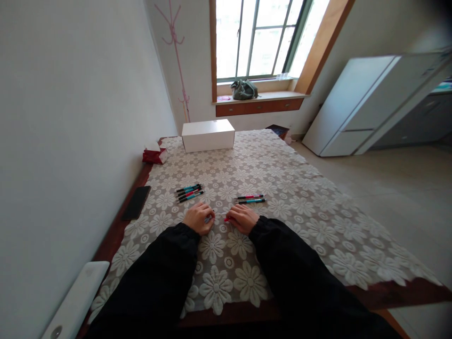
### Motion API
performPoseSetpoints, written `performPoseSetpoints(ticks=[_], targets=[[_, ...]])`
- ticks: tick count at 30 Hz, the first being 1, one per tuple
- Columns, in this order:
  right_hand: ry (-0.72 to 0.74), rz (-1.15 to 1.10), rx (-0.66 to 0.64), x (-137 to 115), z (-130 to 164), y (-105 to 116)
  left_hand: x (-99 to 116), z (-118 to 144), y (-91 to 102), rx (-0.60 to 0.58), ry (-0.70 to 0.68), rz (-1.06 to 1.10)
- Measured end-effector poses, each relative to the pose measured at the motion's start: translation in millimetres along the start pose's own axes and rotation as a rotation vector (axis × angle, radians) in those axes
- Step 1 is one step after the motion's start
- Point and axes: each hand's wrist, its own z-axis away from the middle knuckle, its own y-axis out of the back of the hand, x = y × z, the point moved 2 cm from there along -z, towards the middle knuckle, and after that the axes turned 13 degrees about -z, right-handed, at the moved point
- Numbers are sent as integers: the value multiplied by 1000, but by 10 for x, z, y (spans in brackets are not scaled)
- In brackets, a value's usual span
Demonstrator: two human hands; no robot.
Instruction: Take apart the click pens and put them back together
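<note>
My left hand [201,217] is closed in a pinch low over the tablecloth, with a small dark tip showing at its fingers. Facing it, my right hand [242,218] pinches a red pen part [226,219], mostly covered by the fingers. A thin whitish piece [221,213] shows in the narrow gap between the hands; which hand has it I cannot tell. Beyond my left hand lies a group of several pens [189,192], black with teal or red. Just past my right hand are a red pen [250,197] and a teal pen [251,201], side by side.
A flowered lace tablecloth [215,287] covers the table. At its far end stands a white box [208,135], with a red tissue pack [154,156] to its left. A dark phone [136,202] lies along the left edge, near a white long device [79,299] by the wall.
</note>
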Motion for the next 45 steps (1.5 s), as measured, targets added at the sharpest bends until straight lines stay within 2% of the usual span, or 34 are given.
performPoseSetpoints(ticks=[3,5,8,13,20,24,29,34,40,45], targets=[[6,-118,42,8,-13,-29,1,2,-5,-3,-3,15],[-9,-273,133,1,-22,-28,7,1,-4,-2,-5,22],[-76,-614,291,-24,-34,-12,16,3,-6,-12,-10,21],[-212,-1131,395,-35,-54,5,9,11,-21,7,-3,25],[-293,-1416,515,1,-65,29,-3,15,-34,74,-15,14],[-307,-1407,595,12,-58,70,4,10,-34,106,-38,9],[-236,-1232,716,65,-28,205,24,9,-46,98,-64,-41],[-185,-1101,737,60,-12,263,70,-24,-70,76,-34,-60],[-199,-931,655,31,-28,197,150,-106,-95,62,78,-47],[-262,-940,545,96,-15,114,180,-109,-89,83,92,-42]])
